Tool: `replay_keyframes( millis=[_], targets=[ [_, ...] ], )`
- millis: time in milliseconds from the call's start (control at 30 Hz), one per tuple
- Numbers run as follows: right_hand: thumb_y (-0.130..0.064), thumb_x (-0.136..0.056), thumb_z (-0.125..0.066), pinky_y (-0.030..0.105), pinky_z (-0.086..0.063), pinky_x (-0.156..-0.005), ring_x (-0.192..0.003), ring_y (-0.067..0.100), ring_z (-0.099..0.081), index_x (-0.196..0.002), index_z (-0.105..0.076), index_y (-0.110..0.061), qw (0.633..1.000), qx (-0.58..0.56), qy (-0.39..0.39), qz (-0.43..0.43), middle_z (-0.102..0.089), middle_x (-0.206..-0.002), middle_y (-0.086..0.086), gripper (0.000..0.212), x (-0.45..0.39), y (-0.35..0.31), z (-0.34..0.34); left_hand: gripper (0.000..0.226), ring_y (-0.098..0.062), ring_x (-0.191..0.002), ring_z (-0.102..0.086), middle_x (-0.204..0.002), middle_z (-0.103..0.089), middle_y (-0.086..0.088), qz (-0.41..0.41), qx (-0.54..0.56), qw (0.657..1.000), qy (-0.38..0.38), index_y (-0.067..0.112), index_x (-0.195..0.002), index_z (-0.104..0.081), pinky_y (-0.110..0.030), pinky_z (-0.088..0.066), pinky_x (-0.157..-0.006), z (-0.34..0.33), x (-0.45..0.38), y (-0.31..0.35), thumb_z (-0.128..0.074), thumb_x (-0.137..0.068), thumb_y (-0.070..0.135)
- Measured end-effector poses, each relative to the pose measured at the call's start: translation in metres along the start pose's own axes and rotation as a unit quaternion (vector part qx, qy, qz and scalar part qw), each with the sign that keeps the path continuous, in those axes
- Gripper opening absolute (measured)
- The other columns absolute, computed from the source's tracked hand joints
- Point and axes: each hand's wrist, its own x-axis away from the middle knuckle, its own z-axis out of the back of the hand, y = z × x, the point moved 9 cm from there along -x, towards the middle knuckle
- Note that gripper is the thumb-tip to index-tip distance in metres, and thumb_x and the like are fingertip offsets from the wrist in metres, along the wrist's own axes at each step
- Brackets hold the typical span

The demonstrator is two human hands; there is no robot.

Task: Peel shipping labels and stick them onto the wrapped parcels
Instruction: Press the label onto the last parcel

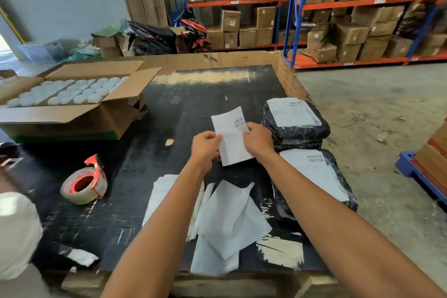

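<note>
While both hands pinch it, left hand (205,144) on one edge, right hand (257,139) on the other, the label (232,136) hangs between them above the table (193,94): thin, floppy, best peeled from a corner. Parcels (296,120) lie just right of the grip.

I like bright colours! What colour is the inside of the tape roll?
Red, inside the tape roll on the black table; the head view shows it.
</note>
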Motion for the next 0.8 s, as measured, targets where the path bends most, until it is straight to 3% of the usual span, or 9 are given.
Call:
replay_keyframes(
  millis=[100, 200, 267, 333, 467, 567, 700, 800],
  targets=[
    [-0.007, -0.098, -0.042, 0.033, -0.041, -0.074, -0.102, 0.035, -0.058, -0.110, -0.067, -0.010, 0.999, 0.009, 0.008, -0.037, -0.067, -0.119, 0.015, 0.028, -0.020, 0.008, -0.010, 0.013, -0.023, -0.077, -0.066, -0.097, -0.076, -0.013, 0.008, -0.048, 0.999, -0.001, 0.010, -0.084, -0.072, -0.043, -0.063, -0.077, 0.002, -0.033, -0.002, -0.067, -0.095, 0.007],
    [-0.012, -0.099, -0.052, 0.037, -0.050, -0.087, -0.113, 0.035, -0.059, -0.130, -0.057, -0.013, 0.996, -0.003, 0.044, -0.080, -0.062, -0.130, 0.016, 0.032, -0.034, 0.017, -0.014, 0.002, -0.024, -0.076, -0.069, -0.100, -0.077, -0.016, 0.025, -0.062, 0.998, 0.006, 0.008, -0.088, -0.074, -0.046, -0.064, -0.081, 0.005, -0.058, -0.008, -0.074, -0.090, 0.007],
    [-0.008, -0.099, -0.054, 0.036, -0.047, -0.081, -0.104, 0.034, -0.058, -0.125, -0.052, -0.009, 0.994, -0.003, 0.060, -0.092, -0.060, -0.125, 0.017, 0.027, -0.040, 0.022, -0.017, 0.027, -0.024, -0.081, -0.071, -0.108, -0.073, -0.015, 0.038, -0.065, 0.997, 0.009, 0.004, -0.111, -0.068, -0.044, -0.064, -0.081, 0.005, -0.068, -0.013, -0.079, -0.086, 0.008],
    [-0.005, -0.098, -0.053, 0.035, -0.043, -0.076, -0.095, 0.032, -0.054, -0.118, -0.049, -0.007, 0.992, 0.015, 0.074, -0.099, -0.059, -0.118, 0.017, 0.020, -0.044, 0.024, -0.019, 0.040, -0.023, -0.078, -0.070, -0.110, -0.070, -0.015, 0.047, -0.072, 0.996, 0.010, 0.006, -0.120, -0.062, -0.043, -0.064, -0.081, 0.004, -0.073, -0.014, -0.081, -0.085, 0.009],
    [-0.001, -0.098, -0.052, 0.039, -0.054, -0.080, -0.106, 0.036, -0.062, -0.116, -0.056, -0.004, 0.991, 0.081, 0.065, -0.089, -0.065, -0.116, 0.020, 0.019, -0.057, 0.025, -0.030, 0.023, -0.026, -0.079, -0.071, -0.102, -0.072, -0.013, 0.035, -0.110, 0.993, 0.026, 0.017, -0.090, -0.062, -0.045, -0.063, -0.081, 0.003, -0.089, -0.010, -0.082, -0.082, 0.010],
    [0.002, -0.097, -0.051, 0.041, -0.058, -0.081, -0.100, 0.036, -0.066, -0.116, -0.058, -0.003, 0.990, 0.105, 0.052, -0.075, -0.066, -0.114, 0.021, 0.021, -0.064, 0.025, -0.035, 0.033, -0.033, -0.092, -0.072, -0.102, -0.071, -0.011, 0.022, -0.169, 0.985, 0.035, 0.029, -0.075, -0.052, -0.046, -0.063, -0.080, 0.001, -0.098, -0.008, -0.080, -0.079, 0.013],
    [0.007, -0.095, -0.046, 0.038, -0.054, -0.076, -0.103, 0.036, -0.065, -0.115, -0.060, -0.004, 0.990, 0.121, 0.038, -0.055, -0.065, -0.117, 0.020, 0.027, -0.070, 0.029, -0.043, 0.028, -0.035, -0.091, -0.072, -0.100, -0.069, -0.010, 0.016, -0.207, 0.978, 0.037, 0.025, -0.076, -0.051, -0.046, -0.063, -0.077, -0.001, -0.103, -0.011, -0.076, -0.078, 0.011],
    [0.009, -0.094, -0.043, 0.037, -0.045, -0.078, -0.105, 0.037, -0.061, -0.116, -0.059, -0.005, 0.989, 0.136, 0.042, -0.037, -0.057, -0.124, 0.018, 0.030, -0.069, 0.029, -0.050, 0.025, -0.032, -0.092, -0.069, -0.101, -0.060, -0.003, -0.005, -0.231, 0.973, 0.028, 0.017, -0.095, -0.052, -0.044, -0.062, -0.079, -0.005, -0.104, -0.007, -0.073, -0.082, 0.011]
  ],
)
